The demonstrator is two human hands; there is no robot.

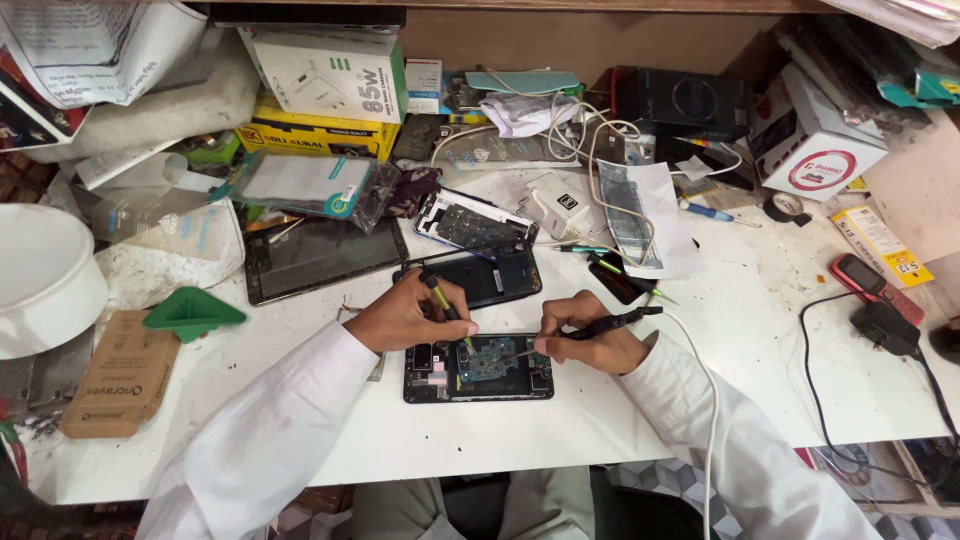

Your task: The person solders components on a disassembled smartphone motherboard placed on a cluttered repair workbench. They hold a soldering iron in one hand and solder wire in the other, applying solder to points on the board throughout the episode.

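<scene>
Phone (478,368) with its back cover off lies flat on the white desk (600,420), near the middle of the front edge, its long axis running left to right, parallel to that edge. Its dark frame is a rounded rectangle; inside shows a bluish-green circuit board at the centre and black parts toward the left end. Which end is the top of the phone I cannot tell.

The left hand (410,318) is closed around a thin tool with a yellow-green handle (440,297), held like a pen, its tip down on the board near the upper edge of the phone. The right hand (590,340) is closed on a black pen-shaped iron (610,322) with a white cable (700,400) trailing toward the front edge; its thin tip reaches left onto the board. Both hands rest just beside the phone, one at each side, white sleeves behind them.

Just behind the opened phone lie another black phone (490,275) and a stripped phone frame (470,222), both tilted. A dark tablet (320,255) lies further left, a green plastic wedge (192,312) nearer the left edge, and a red keypad phone (865,280) near the right edge
</scene>
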